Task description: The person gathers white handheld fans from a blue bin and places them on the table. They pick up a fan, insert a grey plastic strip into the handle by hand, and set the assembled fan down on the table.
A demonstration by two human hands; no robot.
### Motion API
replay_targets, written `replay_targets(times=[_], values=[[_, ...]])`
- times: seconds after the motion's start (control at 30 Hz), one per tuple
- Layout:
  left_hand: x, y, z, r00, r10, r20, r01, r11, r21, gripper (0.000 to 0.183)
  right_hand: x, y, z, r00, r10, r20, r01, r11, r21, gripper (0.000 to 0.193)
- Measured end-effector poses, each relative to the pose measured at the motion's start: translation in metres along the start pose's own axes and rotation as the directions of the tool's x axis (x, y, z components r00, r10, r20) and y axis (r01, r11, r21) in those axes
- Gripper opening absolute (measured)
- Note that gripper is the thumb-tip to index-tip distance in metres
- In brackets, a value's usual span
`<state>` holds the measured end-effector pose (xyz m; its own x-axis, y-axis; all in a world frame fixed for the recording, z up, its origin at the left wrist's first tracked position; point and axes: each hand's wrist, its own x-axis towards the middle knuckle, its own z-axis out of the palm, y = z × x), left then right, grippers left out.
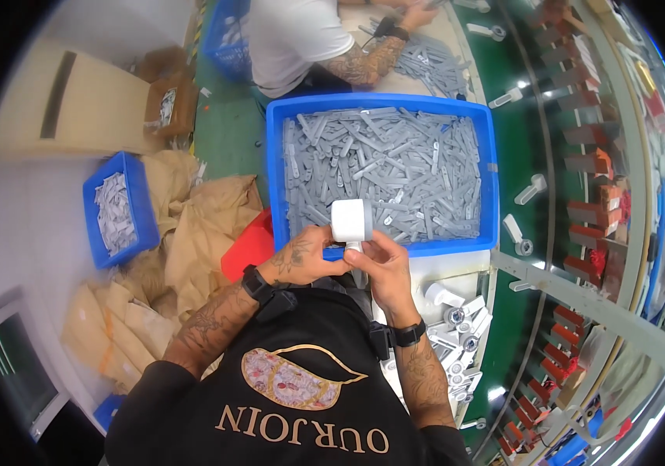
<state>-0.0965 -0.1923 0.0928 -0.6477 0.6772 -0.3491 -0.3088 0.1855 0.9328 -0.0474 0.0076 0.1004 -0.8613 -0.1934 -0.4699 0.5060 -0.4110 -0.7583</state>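
Note:
Both my hands hold a white handheld device (348, 220) in front of me, at the near edge of a large blue bin. Its head is drum-shaped with a grey rim on the right side, and a narrow neck runs down from it. My left hand (305, 256) grips it from the left, fingers closed near the neck. From the right, my right hand (387, 268) pinches the neck with thumb and fingers. The lower part of the device is hidden behind my hands. Grey elongated plastic parts (383, 163) fill the blue bin (274, 155) just beyond.
Similar white devices (457, 334) lie piled right of my right forearm. A green conveyor (515, 311) carries spaced-out devices, with red-orange holders (593, 213) alongside. Left are a red container (248, 247), brown sacks (208, 210) and a smaller blue bin (90, 210). A co-worker (301, 43) sits ahead.

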Motion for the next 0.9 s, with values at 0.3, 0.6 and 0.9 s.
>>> replay_targets(times=[0.3, 0.6, 0.9], values=[[0.007, -0.055, -0.055, 0.934, -0.034, -0.357, -0.136, 0.887, -0.441, 0.046, 0.158, 0.01, -0.087, 0.948, -0.289, -0.136, 0.053, 0.561, -0.826, 0.035], [0.004, -0.044, -0.054, 0.882, -0.184, -0.435, -0.104, 0.823, -0.558, 0.038, 0.207, 0.019, -0.151, 0.804, -0.544, 0.238, 0.147, -0.205, -0.968, 0.013], [0.031, -0.01, 0.003, 0.938, 0.001, -0.347, -0.226, 0.762, -0.608, 0.045, 0.001, -0.032, 0.011, 0.832, -0.552, -0.055, 0.367, 0.622, -0.691, 0.039]])
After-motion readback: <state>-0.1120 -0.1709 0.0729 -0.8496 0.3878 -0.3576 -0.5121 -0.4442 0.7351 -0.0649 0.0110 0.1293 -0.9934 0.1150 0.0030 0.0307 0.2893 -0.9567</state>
